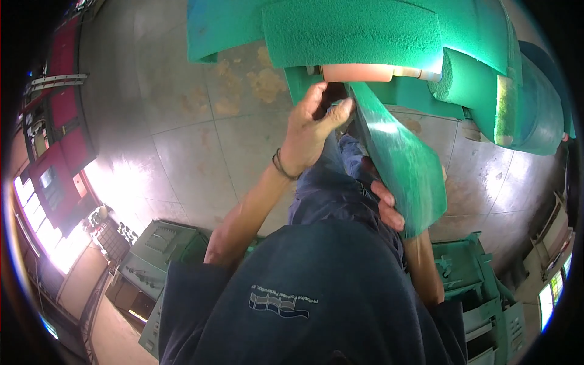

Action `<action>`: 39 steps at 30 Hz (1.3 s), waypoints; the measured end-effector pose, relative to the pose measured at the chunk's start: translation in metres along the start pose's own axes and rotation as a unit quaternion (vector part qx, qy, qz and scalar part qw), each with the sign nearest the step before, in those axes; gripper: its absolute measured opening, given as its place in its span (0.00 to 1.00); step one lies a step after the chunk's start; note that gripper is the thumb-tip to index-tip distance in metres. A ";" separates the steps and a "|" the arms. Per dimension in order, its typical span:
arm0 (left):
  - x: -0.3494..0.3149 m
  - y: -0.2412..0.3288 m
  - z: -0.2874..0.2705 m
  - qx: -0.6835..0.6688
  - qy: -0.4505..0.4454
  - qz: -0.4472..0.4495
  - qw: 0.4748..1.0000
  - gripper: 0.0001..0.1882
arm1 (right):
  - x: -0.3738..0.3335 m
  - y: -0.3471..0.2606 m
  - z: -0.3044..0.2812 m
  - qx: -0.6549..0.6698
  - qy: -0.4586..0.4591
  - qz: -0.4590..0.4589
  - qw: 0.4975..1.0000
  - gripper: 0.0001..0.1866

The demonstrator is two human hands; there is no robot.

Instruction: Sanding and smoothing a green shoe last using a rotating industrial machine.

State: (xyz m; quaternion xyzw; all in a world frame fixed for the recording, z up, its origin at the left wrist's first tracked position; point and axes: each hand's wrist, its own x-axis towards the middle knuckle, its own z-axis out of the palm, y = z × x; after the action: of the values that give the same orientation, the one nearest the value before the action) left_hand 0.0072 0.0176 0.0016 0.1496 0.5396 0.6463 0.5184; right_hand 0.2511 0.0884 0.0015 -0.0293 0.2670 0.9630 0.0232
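A glossy green panel (398,158) slants from just below an orange roller (357,73) down toward my right side. My left hand (313,125) is raised beside the panel's narrow upper end, close under the roller. Its thumb and fingers are bent around a small dark piece (334,95), whose kind I cannot make out. At the panel's wide lower end, my right hand (389,207) comes from beneath, its fingers curled at the left edge. The panel hides the rest of that hand. A dark band circles my left wrist.
A large green machine housing (353,33) with a rough surface spans the top. A rounded green cylinder (532,118) stands at right. Behind me are green machine cabinets (161,243) at left and another green machine (465,267) at right. Tiled floor (182,134) shows at left.
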 end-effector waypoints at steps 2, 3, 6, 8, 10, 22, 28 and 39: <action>0.006 -0.003 -0.003 -0.033 -0.001 -0.005 0.999 0.25 | 0.005 -0.008 -0.004 -0.004 0.029 -0.011 1.000 0.58; 0.008 -0.002 -0.003 -0.067 -0.004 -0.011 0.998 0.25 | 0.004 -0.008 -0.006 -0.004 0.029 -0.011 1.000 0.58; -0.005 0.004 0.003 -0.055 0.006 -0.024 0.998 0.25 | -0.001 -0.002 -0.002 -0.034 -0.063 -0.001 0.997 0.57; -0.014 0.006 0.006 -0.040 0.010 -0.021 0.999 0.25 | -0.008 0.006 0.011 -0.037 -0.011 -0.021 0.999 0.53; -0.019 0.009 0.009 -0.026 0.006 -0.017 0.999 0.26 | -0.020 0.006 0.009 -0.046 0.006 -0.025 0.999 0.50; -0.094 -0.011 0.019 -0.391 0.039 -0.253 0.884 0.45 | -0.001 0.059 0.042 -0.570 0.256 -0.168 0.763 0.52; -0.076 -0.053 -0.003 -0.493 -0.063 -0.192 0.846 0.58 | 0.015 0.045 -0.008 -0.546 0.320 -0.167 0.756 0.51; -0.079 -0.068 -0.006 -0.453 -0.074 -0.177 0.871 0.58 | 0.014 0.051 -0.033 -0.548 0.318 -0.169 0.756 0.52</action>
State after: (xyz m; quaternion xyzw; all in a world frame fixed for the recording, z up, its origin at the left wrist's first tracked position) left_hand 0.0702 -0.0592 -0.0294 -0.1519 0.1652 0.7044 0.6734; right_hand 0.2352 0.0284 -0.0019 -0.3857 -0.3232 0.8605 0.0794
